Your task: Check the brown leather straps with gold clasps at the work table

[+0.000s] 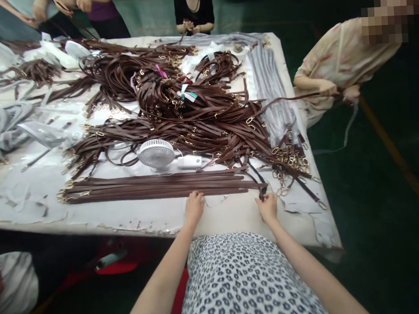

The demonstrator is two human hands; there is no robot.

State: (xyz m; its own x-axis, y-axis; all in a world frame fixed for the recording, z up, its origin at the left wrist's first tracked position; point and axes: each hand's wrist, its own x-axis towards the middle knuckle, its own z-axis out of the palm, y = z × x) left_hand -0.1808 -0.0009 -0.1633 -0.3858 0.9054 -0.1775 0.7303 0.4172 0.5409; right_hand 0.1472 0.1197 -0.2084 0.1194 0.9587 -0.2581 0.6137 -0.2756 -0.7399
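Note:
My right hand (pixel 267 208) pinches the end of a brown leather strap (pixel 262 190) at the right end of a flat row of straps (pixel 151 186) lying side by side on the table. My left hand (pixel 194 207) rests flat on the white-covered table (pixel 230 219), with its fingertips at the lower edge of that row and nothing held. Beyond the row lie large tangled heaps of brown leather straps (pixel 178 102) with gold metal clasps. A cluster of gold rings and clasps (pixel 289 156) lies to the right.
A small white fan (pixel 156 154) stands among the straps, just beyond the flat row. Grey strips (pixel 269 86) and white plastic wrapping (pixel 43 133) lie on the table. Several co-workers stand around it, and one at the right (pixel 341 65) pulls a strap. The near table edge runs below my hands.

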